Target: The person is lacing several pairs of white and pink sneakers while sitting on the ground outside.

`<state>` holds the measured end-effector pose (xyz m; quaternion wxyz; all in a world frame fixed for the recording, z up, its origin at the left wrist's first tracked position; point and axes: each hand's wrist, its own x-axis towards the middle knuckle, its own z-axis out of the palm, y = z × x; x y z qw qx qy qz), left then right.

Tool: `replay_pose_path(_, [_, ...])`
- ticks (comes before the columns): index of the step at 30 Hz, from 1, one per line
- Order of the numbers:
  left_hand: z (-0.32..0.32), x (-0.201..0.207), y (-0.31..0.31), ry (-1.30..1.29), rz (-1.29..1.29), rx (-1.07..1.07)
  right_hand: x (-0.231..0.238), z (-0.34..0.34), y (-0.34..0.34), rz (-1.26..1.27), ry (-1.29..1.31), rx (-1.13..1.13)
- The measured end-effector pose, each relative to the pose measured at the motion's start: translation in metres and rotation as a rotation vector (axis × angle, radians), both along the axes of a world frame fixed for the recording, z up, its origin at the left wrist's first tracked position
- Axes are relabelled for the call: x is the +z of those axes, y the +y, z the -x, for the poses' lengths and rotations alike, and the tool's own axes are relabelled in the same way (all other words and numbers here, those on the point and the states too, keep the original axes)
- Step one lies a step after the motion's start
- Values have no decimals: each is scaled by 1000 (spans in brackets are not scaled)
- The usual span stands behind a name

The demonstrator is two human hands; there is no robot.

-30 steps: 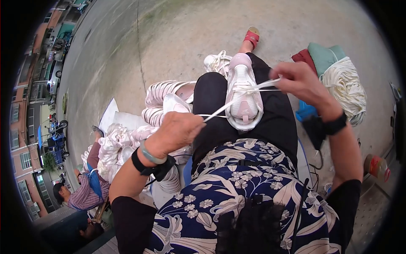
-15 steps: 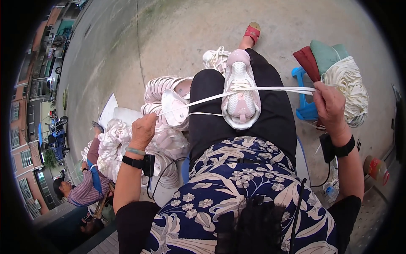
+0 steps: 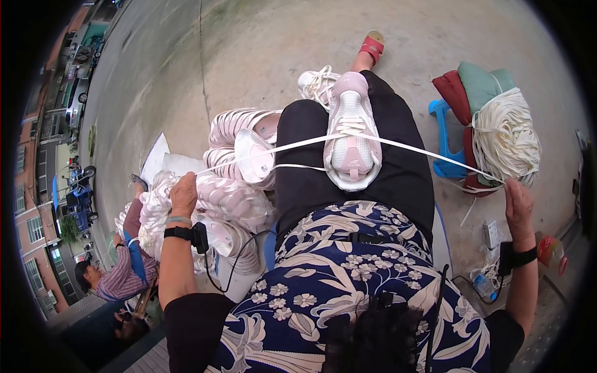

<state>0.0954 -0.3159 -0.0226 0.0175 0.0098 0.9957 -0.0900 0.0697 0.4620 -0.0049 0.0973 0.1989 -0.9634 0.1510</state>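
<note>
A pink and white sneaker (image 3: pixel 352 109) lies across my thighs, its heel toward me. White shoelace (image 3: pixel 267 153) runs out from both sides of its tongue area and is drawn fairly straight. Out at the left, my left hand (image 3: pixel 183 196) is closed in a pinch on one length of it. My right hand (image 3: pixel 518 208) pinches the other length, far to the right and a little lower. A further strand of lace leaves the sneaker's left side and passes over my left thigh. Through the upper eyelets the lace appears crossed.
Stacked pink and white shoe pieces (image 3: pixel 239 133) and wrapped bundles (image 3: pixel 233 202) fill the ground at left. A laced sneaker (image 3: pixel 318 86) sits beyond my knees. At right, a blue stool (image 3: pixel 444 140) stands beside a thick hank of cream laces (image 3: pixel 507 137). Another person (image 3: pixel 121 270) sits at far left.
My hands have spread apart: the right moved outward and toward me, the left slightly outward and nearer. The lace on the right now slants down to my right hand.
</note>
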Motion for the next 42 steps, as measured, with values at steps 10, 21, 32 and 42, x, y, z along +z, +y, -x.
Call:
replay_pose_path(10, [-4,12,-60,0,75,255,-75,-26,51,153,-290,-556])
replay_pose_path(21, [-22,-10,-46,-209,120,506,-137,-87,67,-56,-433,-599])
replay_pose_path(32, [47,-8,136,-948,-1129,556,-91,-42,-60,957,-1283,-553])
replay_pose_path(42, [91,-11,259,-989,-1581,414,-39,53,-211,1200,-1283,-272])
